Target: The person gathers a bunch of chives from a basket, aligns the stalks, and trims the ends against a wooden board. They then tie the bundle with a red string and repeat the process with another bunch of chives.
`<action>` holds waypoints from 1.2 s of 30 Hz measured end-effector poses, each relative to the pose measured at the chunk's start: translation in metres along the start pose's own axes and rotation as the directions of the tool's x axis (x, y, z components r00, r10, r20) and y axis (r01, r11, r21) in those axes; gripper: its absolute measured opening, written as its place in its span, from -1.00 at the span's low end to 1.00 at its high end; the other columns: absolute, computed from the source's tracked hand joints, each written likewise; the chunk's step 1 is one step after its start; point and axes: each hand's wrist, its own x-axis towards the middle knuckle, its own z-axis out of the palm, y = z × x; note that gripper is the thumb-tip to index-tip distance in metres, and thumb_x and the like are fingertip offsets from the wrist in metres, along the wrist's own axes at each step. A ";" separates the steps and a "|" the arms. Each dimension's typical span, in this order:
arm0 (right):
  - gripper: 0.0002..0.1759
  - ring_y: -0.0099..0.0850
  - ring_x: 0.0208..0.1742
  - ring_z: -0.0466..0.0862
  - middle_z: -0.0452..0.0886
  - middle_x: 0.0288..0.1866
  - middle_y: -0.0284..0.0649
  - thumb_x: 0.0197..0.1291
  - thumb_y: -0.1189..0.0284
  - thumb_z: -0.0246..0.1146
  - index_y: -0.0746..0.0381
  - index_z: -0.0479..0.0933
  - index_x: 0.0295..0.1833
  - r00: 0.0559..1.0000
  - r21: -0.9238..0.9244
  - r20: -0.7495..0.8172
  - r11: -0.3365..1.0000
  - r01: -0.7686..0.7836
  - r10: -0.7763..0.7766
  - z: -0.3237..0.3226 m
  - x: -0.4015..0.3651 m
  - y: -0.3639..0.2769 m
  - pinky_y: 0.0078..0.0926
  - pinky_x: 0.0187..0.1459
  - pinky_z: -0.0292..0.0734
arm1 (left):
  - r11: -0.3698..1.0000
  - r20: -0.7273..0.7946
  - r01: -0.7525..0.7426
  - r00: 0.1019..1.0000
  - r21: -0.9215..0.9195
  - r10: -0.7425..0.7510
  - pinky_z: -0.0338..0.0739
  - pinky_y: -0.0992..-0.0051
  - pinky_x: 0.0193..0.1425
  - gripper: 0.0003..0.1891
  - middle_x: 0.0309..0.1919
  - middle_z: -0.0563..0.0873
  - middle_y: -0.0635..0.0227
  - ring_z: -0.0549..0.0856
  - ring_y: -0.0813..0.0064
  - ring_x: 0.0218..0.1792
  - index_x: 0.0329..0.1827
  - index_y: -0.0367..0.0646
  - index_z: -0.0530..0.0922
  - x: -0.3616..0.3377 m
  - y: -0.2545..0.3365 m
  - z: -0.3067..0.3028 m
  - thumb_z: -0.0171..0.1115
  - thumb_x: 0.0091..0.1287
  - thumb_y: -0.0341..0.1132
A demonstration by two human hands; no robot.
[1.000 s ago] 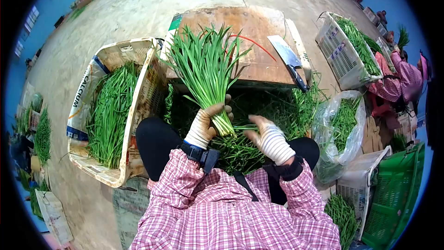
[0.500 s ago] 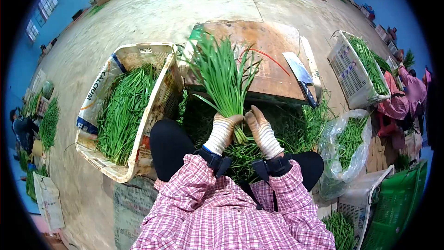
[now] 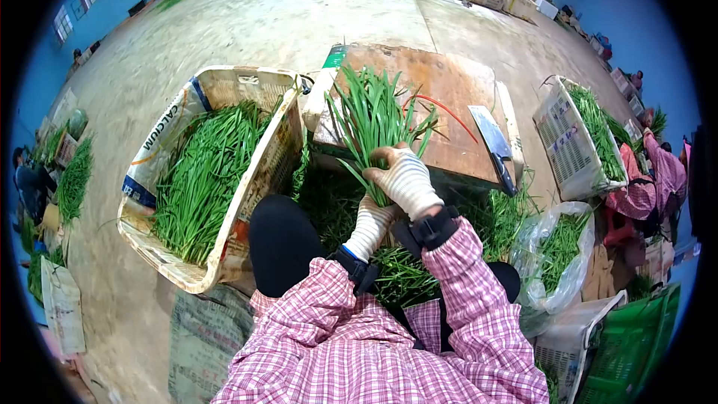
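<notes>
My left hand [image 3: 374, 221], in a striped work glove, grips the base of a bunch of green chives [image 3: 372, 116] held upright in front of my knees. My right hand [image 3: 404, 176], also gloved, lies over the bunch above the left hand, with its fingers on the stalks. The leaves fan out over the near edge of a wooden cutting board [image 3: 441, 90]. A cleaver [image 3: 492, 142] lies flat on the board's right side, apart from both hands. Loose chives [image 3: 404, 269] are heaped on the floor between my legs.
A lined basket [image 3: 161, 142] full of chives stands at my left knee. A white crate [image 3: 565, 142] of chives and a clear plastic bag [image 3: 557, 251] sit to the right, a green crate [image 3: 636, 344] at lower right. A person in pink [image 3: 662, 172] works at the right edge.
My right hand has risen from beside the bunch's base and now lies over the stalks above my left hand. The bunch has shifted slightly right and towards the board.
</notes>
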 end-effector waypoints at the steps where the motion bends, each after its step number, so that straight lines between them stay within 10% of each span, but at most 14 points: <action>1: -0.65 -0.11 -0.08 0.70 0.65 -0.10 0.04 0.05 0.28 0.41 0.28 0.70 -0.11 1.000 -0.029 0.010 1.000 0.000 0.000 0.011 0.007 0.007 -0.25 -0.01 0.58 | 0.999 -0.012 0.004 1.000 -0.045 -0.004 0.67 0.35 -0.03 -0.35 0.02 0.70 0.32 0.69 0.38 -0.05 0.24 -0.17 0.45 0.005 -0.004 -0.002 0.52 0.04 -0.57; 5: -0.72 -0.43 -0.32 0.67 0.72 -0.37 -0.15 0.05 0.35 0.39 0.38 0.66 -0.25 1.000 0.337 -0.004 0.941 0.017 -0.017 0.022 0.013 0.039 -0.44 -0.20 0.58 | 0.991 0.137 0.045 0.989 0.125 -0.062 0.65 0.35 -0.05 -0.34 0.01 0.70 0.33 0.69 0.41 -0.09 0.23 -0.17 0.45 0.010 -0.001 -0.021 0.56 0.03 -0.51; 7: -0.73 -0.40 -0.29 0.68 0.72 -0.34 -0.15 0.07 0.34 0.38 0.35 0.66 -0.23 1.000 0.572 -0.006 0.820 0.015 -0.015 0.011 0.000 0.042 -0.43 -0.14 0.58 | 0.991 0.243 -0.058 0.970 0.119 0.028 0.62 0.38 -0.04 -0.29 -0.02 0.69 0.41 0.66 0.51 -0.07 0.27 -0.12 0.46 0.004 0.012 -0.022 0.48 0.19 0.12; 10: -0.82 -0.64 -0.24 0.58 0.68 -0.30 -0.35 0.17 0.49 0.38 0.33 0.64 -0.14 0.999 0.738 -0.054 0.674 0.038 0.003 -0.002 -0.018 0.049 -0.61 -0.15 0.52 | 0.982 0.336 0.186 0.923 0.032 -0.185 0.60 0.41 -0.04 -0.10 -0.06 0.67 0.43 0.65 0.53 -0.08 0.25 -0.06 0.48 -0.002 0.027 -0.031 0.12 0.12 0.53; 19: -0.87 -0.59 -0.23 0.65 0.72 -0.20 -0.30 0.31 0.52 0.28 0.31 0.60 -0.07 0.996 0.829 -0.072 0.553 0.085 -0.044 -0.007 -0.060 0.042 -0.60 -0.17 0.60 | 0.905 0.241 0.420 0.886 -0.062 -0.395 0.70 0.34 -0.13 -0.54 -0.12 0.75 0.40 0.73 0.49 -0.18 0.16 -0.13 0.61 0.005 0.033 -0.030 0.44 0.28 -0.11; 23: -0.85 -0.56 -0.31 0.62 0.70 -0.25 -0.30 0.31 0.52 0.27 0.35 0.60 -0.07 0.974 0.881 -0.076 0.472 -0.033 0.211 0.000 -0.050 0.044 -0.60 -0.22 0.57 | 0.953 0.135 0.302 0.946 -0.032 -0.295 0.69 0.37 -0.29 -0.62 -0.26 0.76 0.40 0.74 0.41 -0.34 0.08 -0.14 0.64 0.009 0.022 -0.020 0.46 0.27 -0.17; 26: -0.85 -0.44 -0.25 0.62 0.67 -0.25 -0.16 0.28 0.57 0.25 0.38 0.54 -0.06 0.907 0.509 -0.412 0.847 0.152 0.085 -0.003 -0.055 0.054 -0.47 -0.13 0.57 | 0.946 0.080 0.325 0.943 0.000 -0.324 0.66 0.39 -0.33 -0.64 -0.26 0.76 0.39 0.72 0.44 -0.38 0.02 -0.12 0.65 0.008 0.022 -0.018 0.48 0.25 -0.18; 31: -0.20 -0.24 -0.02 0.70 0.65 -0.07 0.02 -0.03 0.14 0.53 0.33 0.42 0.26 0.987 0.270 -0.095 0.958 -0.100 0.130 0.035 -0.092 0.078 -0.36 0.03 0.59 | 0.967 0.083 0.256 0.964 -0.011 -0.254 0.63 0.41 -0.33 -0.59 -0.23 0.74 0.39 0.70 0.44 -0.38 0.05 -0.12 0.63 0.007 0.021 -0.012 0.50 0.24 -0.12; 36: -0.68 -0.51 -0.08 0.62 0.54 0.03 -0.23 0.24 0.46 0.36 0.32 0.60 0.09 0.957 0.628 -0.251 0.777 0.045 0.148 0.044 -0.082 0.074 -0.54 -0.04 0.57 | 0.940 0.153 0.337 0.933 -0.049 -0.327 0.60 0.33 -0.13 -0.55 -0.16 0.73 0.41 0.68 0.45 -0.25 0.09 -0.13 0.60 0.002 0.028 -0.011 0.45 0.29 -0.05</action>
